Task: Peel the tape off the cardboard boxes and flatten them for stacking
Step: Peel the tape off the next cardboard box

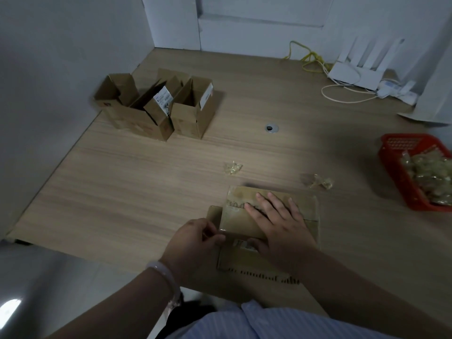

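Peeling tape [222,231] off the cardboard box [307,204]: your left hand [195,238] pinches the strip's end, and your right hand [276,223] presses flat on top, fingers spread.
The box lies under your right palm; a sharp tug could snap the tape short.

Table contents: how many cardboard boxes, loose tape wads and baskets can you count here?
Open cardboard boxes: 3
Taped front box: 1
Loose tape wads: 2
Red basket: 1
Total: 7
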A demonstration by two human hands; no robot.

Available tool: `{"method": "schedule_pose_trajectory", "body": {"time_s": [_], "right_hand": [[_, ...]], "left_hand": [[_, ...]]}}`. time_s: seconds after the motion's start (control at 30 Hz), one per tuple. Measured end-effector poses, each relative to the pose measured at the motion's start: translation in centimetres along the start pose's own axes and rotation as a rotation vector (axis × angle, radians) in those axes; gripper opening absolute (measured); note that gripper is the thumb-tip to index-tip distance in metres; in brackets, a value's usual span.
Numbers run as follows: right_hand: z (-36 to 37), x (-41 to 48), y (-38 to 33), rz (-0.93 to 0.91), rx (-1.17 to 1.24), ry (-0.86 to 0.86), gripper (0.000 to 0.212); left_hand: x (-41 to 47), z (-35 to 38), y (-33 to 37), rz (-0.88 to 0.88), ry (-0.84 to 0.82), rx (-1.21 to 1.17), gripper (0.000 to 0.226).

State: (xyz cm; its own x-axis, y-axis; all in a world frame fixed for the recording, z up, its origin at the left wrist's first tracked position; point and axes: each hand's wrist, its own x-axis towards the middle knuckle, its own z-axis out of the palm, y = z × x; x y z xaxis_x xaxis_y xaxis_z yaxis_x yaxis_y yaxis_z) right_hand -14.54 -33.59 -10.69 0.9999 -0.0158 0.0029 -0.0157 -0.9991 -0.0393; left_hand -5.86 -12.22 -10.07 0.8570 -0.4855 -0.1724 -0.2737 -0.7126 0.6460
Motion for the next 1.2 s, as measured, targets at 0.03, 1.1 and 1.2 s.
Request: {"method": "schedule_pose_trajectory", "body": {"time_s": [0.03, 1.1, 1.2], "right_hand": [[0.0, 0.0, 0.0, 0.002, -0.002, -0.003, 0.077], [-0.1, 0.0, 0.1, -0.004, 0.038, -0.007, 0.073], [-0.1, 0.0, 0.0, -0.007, 0.043, -0.003, 0.073]], "left_hand": [[0.0, 0.1, 0.0, 0.001, -0.005, 0.021, 0.011], [4.5, -1.8, 1.8, 0.007, 0.243, -0.386, 0.028], [4.7, -1.8, 1.5, 0.105, 0.143, -0.28, 0.034]]}}
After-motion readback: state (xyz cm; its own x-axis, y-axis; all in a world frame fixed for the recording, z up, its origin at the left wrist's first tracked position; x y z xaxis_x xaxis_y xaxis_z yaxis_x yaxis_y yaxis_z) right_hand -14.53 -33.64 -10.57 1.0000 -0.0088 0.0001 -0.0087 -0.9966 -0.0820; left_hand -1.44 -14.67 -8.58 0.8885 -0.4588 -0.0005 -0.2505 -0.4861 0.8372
